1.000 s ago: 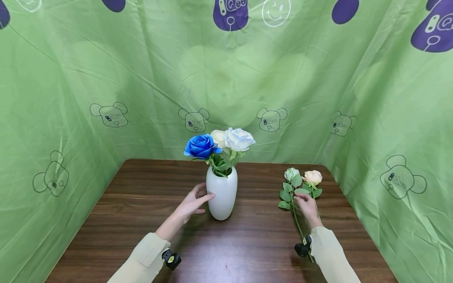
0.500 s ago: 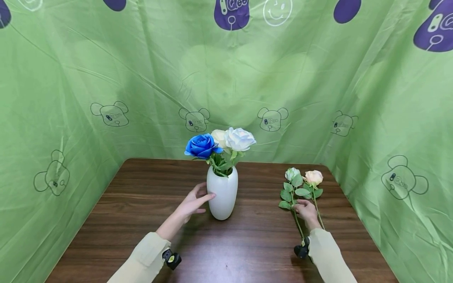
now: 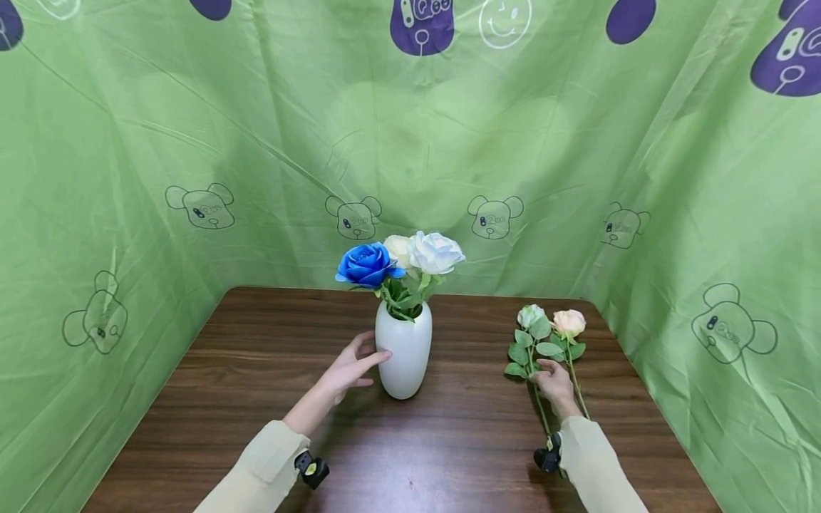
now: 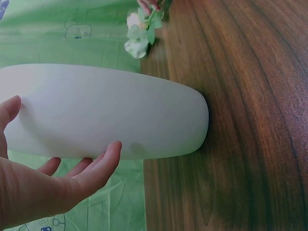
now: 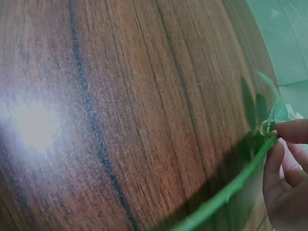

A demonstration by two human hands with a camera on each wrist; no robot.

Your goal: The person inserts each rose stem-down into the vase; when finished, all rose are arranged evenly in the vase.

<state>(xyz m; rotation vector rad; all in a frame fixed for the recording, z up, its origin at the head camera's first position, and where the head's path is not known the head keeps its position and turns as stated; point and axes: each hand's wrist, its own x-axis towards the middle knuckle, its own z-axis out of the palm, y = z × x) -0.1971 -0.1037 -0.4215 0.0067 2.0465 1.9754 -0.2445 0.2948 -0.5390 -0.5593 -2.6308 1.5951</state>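
Observation:
A white vase (image 3: 403, 356) stands upright on the table. My left hand (image 3: 349, 369) rests against its left side, thumb across the front and fingers loosely spread, some reaching behind; the left wrist view shows the thumb (image 4: 10, 109) and fingers (image 4: 98, 168) along the vase wall. On the right, my right hand (image 3: 555, 385) pinches the green stem (image 5: 236, 183) of a whitish-green rose (image 3: 531, 315) between thumb and fingertips, below its leaves. Beside it lies a peach rose (image 3: 569, 323), its stem passing close by that hand.
A blue rose (image 3: 365, 265), a cream rose (image 3: 398, 249) and a white rose (image 3: 436, 252) stand in the vase. Green printed cloth (image 3: 269, 142) hangs around the back and sides of the brown wooden table (image 3: 288, 313). Black cameras are strapped to both wrists.
My right hand has slid slightly down and left, from over the leaves to the whitish-green rose's stem. My left hand and the vase hold still.

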